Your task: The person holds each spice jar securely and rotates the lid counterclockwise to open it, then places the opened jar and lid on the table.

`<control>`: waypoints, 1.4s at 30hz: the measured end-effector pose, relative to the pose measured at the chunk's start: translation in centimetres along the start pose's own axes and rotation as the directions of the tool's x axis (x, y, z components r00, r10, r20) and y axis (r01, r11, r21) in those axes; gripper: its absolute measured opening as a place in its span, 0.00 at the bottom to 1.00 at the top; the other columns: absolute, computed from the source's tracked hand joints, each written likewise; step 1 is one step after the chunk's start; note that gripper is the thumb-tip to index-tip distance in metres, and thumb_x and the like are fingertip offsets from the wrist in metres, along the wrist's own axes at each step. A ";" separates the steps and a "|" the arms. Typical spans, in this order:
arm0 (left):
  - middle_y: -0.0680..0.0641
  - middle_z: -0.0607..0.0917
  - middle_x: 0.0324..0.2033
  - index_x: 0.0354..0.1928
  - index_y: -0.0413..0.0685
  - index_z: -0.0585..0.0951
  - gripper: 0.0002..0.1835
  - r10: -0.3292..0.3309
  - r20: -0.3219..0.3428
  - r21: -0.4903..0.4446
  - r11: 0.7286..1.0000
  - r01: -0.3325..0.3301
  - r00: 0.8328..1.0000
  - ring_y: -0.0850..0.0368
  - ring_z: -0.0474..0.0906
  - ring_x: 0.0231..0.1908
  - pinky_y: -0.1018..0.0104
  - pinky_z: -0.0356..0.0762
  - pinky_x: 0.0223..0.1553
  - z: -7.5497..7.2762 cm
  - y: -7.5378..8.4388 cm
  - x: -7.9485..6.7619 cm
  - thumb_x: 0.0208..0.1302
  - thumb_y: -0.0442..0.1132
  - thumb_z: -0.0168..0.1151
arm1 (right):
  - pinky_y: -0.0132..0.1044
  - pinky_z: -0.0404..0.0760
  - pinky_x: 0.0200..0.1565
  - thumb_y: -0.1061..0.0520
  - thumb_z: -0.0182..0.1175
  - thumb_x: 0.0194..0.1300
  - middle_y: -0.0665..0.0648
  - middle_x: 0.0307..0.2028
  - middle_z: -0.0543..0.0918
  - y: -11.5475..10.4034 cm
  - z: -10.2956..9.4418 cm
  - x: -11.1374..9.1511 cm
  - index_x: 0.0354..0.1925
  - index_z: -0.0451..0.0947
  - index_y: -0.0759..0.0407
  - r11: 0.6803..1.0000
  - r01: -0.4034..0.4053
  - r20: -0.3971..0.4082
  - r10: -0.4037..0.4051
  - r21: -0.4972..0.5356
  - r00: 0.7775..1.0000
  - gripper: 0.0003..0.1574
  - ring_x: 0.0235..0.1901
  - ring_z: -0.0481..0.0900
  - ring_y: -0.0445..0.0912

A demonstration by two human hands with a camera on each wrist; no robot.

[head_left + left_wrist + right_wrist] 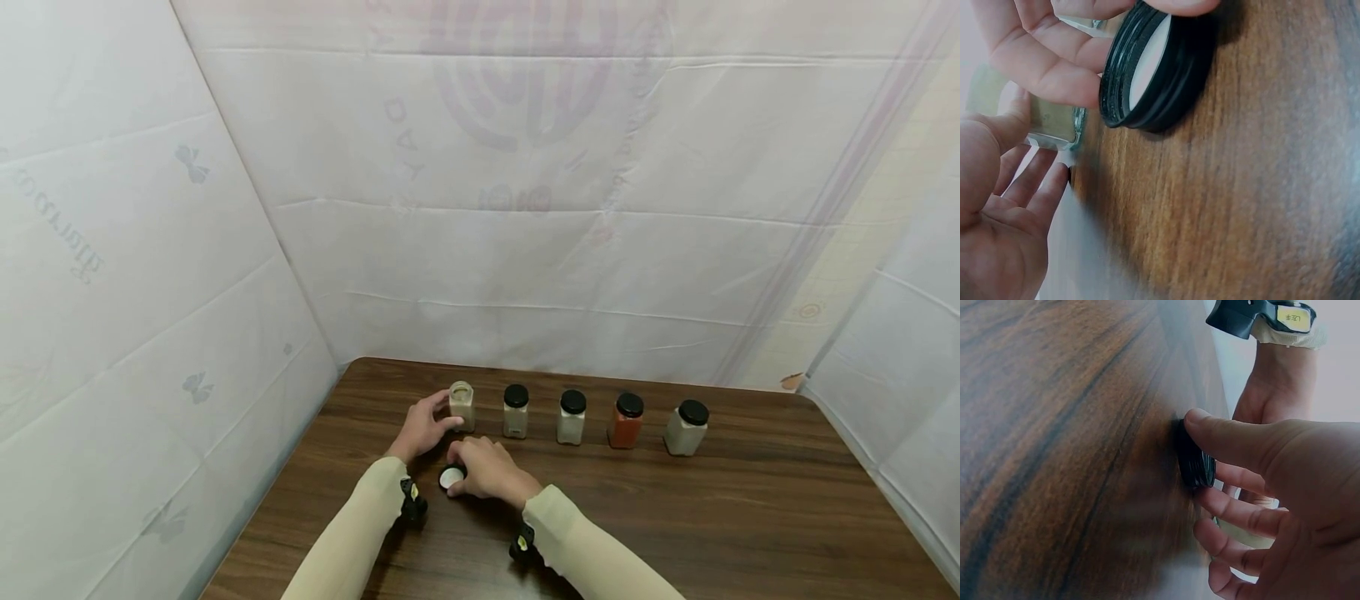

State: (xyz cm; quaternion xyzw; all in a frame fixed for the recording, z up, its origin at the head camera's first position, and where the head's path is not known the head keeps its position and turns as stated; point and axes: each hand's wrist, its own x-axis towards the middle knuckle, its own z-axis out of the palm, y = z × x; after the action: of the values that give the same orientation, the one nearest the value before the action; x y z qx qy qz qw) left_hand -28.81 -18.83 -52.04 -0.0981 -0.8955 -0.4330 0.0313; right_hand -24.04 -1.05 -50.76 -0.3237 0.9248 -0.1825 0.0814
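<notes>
An open glass jar [462,412] of pale powder stands at the left end of a row of jars, its rim bare. My left hand [422,429] holds it from the left, thumb in front and fingers behind. Just in front of that jar, my right hand [489,469] pinches a black screw lid [452,477] between thumb and fingers. The lid's white inside faces up, low at the tabletop. In the left wrist view the lid [1191,75] shows its threaded inner wall. The right wrist view has the thumb over one edge of the lid [1196,461].
To the right stand several capped jars: two with pale contents [515,412] [572,418], an orange-red one [626,422], and another pale one [686,429] at the end. They share the brown wooden table [712,517]. White sheeting [525,275] hangs behind and at the sides.
</notes>
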 end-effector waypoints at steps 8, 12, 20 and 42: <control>0.41 0.85 0.59 0.69 0.44 0.76 0.30 -0.005 -0.004 0.012 1.000 0.005 1.000 0.41 0.77 0.63 0.40 0.70 0.65 0.0 0.3 0.0 0.67 0.40 0.71 | 0.41 0.80 0.44 0.42 0.78 0.58 0.45 0.44 0.81 -0.1 -0.1 -0.3 0.51 0.82 0.47 1.000 0.005 0.004 -0.005 0.012 1.000 0.26 0.43 0.79 0.43; 0.41 0.84 0.59 0.69 0.43 0.75 0.30 -0.007 0.002 0.029 1.000 0.007 1.000 0.42 0.77 0.63 0.41 0.70 0.65 -0.1 0.4 -0.1 0.67 0.40 0.71 | 0.42 0.79 0.46 0.41 0.77 0.58 0.46 0.46 0.80 -0.1 -0.2 -0.5 0.52 0.81 0.46 1.000 0.002 0.008 -0.002 0.020 1.000 0.26 0.46 0.78 0.45; 0.42 0.85 0.59 0.68 0.44 0.76 0.28 0.010 0.006 0.059 0.998 -0.010 1.000 0.43 0.79 0.61 0.41 0.72 0.63 -0.2 0.7 -0.2 0.67 0.38 0.71 | 0.44 0.79 0.48 0.40 0.74 0.61 0.47 0.50 0.80 0.2 -0.8 -1.0 0.55 0.81 0.47 0.997 0.016 -0.004 -0.016 0.075 1.000 0.27 0.48 0.77 0.46; 0.41 0.84 0.59 0.67 0.45 0.74 0.29 0.100 -0.016 0.030 0.995 -0.099 0.995 0.43 0.81 0.60 0.44 0.76 0.60 -0.5 0.9 -0.6 0.65 0.34 0.72 | 0.45 0.81 0.46 0.42 0.72 0.65 0.49 0.51 0.79 1.0 -3.4 -2.4 0.58 0.81 0.50 0.998 0.047 -0.085 -0.044 0.030 0.995 0.28 0.49 0.76 0.48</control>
State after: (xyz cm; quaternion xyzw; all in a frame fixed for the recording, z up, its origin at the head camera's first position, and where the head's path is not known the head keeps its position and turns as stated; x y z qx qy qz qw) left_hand -28.08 -18.74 -51.15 -0.1385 -0.8953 -0.4188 0.0618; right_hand -23.68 2.11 -47.95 -0.3354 0.9167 -0.2127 0.0435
